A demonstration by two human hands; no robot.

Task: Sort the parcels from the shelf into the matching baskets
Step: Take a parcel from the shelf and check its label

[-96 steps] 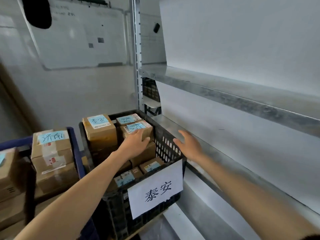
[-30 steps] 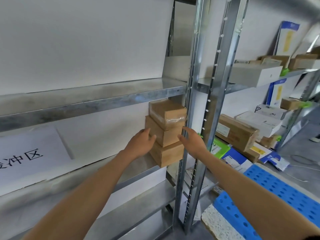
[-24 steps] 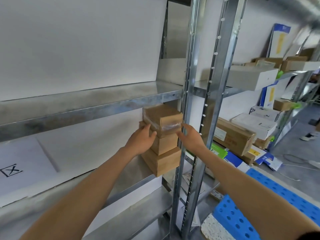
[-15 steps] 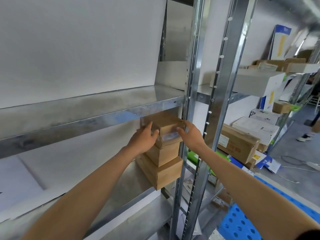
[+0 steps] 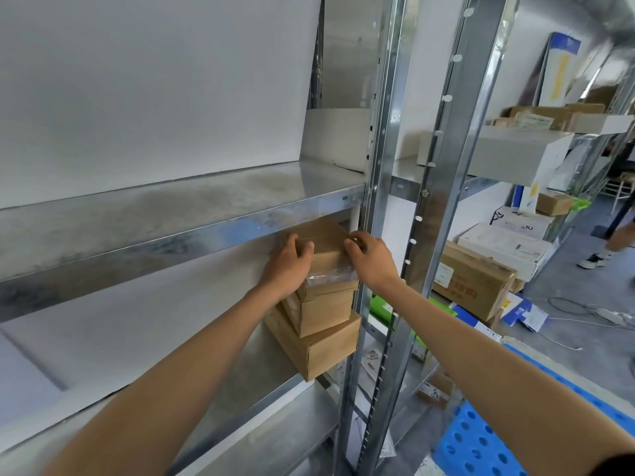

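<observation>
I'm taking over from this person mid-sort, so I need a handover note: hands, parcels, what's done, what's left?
Left hand grips the top parcel on its left side; right hand on its right.
It sits on a middle parcel and a bottom parcel, stacked on the shelf beside the upright.
Done: grip taken.
Left: lift it, read its label, basket it; then the other two. No basket in view.

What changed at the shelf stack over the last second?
Both hands rose from beside the middle parcel and closed in: the left hand and right hand now grip the top parcel from either side. The three-parcel stack stays on the shelf; bottom parcel unmoved, top one not visibly lifted.
</observation>
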